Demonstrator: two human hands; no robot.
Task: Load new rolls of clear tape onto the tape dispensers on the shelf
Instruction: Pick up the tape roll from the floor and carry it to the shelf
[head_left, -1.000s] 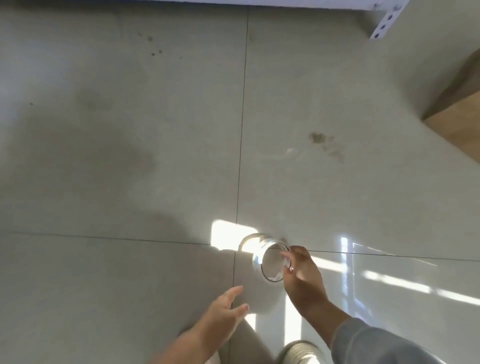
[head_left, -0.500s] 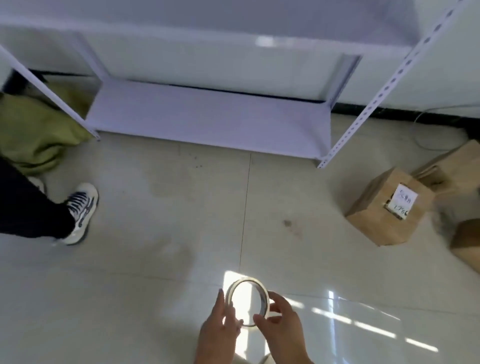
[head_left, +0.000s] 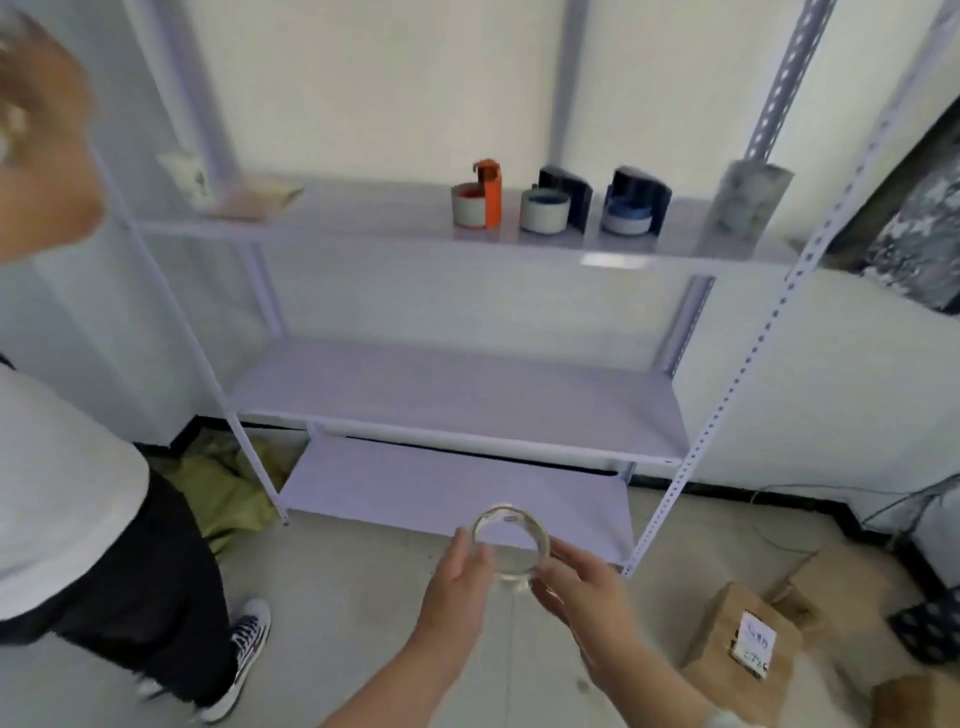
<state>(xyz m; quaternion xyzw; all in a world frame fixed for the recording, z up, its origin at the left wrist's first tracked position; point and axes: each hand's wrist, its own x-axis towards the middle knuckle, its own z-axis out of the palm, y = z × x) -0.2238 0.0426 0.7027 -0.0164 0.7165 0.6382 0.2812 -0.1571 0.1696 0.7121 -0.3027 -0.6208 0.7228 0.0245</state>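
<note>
While held before shelf (head_left: 457, 400), tape roll (head_left: 510, 545) between both hands' curled fingers (head_left: 470, 558).

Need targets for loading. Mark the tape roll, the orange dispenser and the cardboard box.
tape roll (head_left: 543, 538), head view, right side of its clear rim
orange dispenser (head_left: 492, 195), head view, its upright orange body
cardboard box (head_left: 714, 636), head view, its left brown face

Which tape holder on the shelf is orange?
The leftmost tape dispenser of the three; its upright body is orange, while the other two dispensers are dark blue.
</note>
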